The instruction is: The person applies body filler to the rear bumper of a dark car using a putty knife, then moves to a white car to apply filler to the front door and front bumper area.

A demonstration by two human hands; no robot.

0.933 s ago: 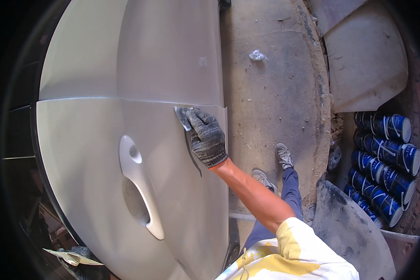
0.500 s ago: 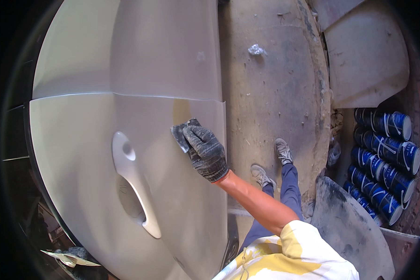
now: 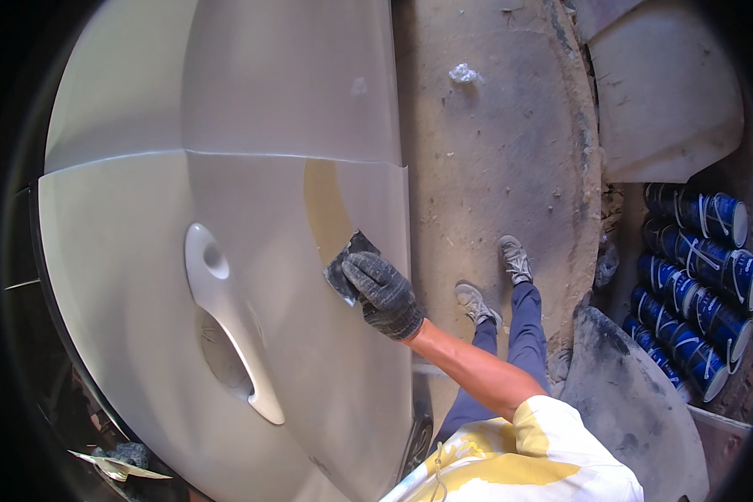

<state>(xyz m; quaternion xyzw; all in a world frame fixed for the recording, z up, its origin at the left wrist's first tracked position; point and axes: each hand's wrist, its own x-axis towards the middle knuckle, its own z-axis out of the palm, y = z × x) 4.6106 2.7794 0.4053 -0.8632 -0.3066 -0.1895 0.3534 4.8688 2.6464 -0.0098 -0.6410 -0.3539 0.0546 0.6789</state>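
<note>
Right of the handle [image 3: 239, 335], the right hand [image 3: 382, 293] pinches the scraper [image 3: 340, 279] — the streak [image 3: 323, 201] runs lengthwise up from it; the left hand [image 3: 131, 454], farther, below-left of the handle, meets a card [image 3: 115, 468] — grip unclear.

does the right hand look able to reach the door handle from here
Probably yes: only open door panel lies between the right hand and the door handle, though that hand holds a spreader.
</note>
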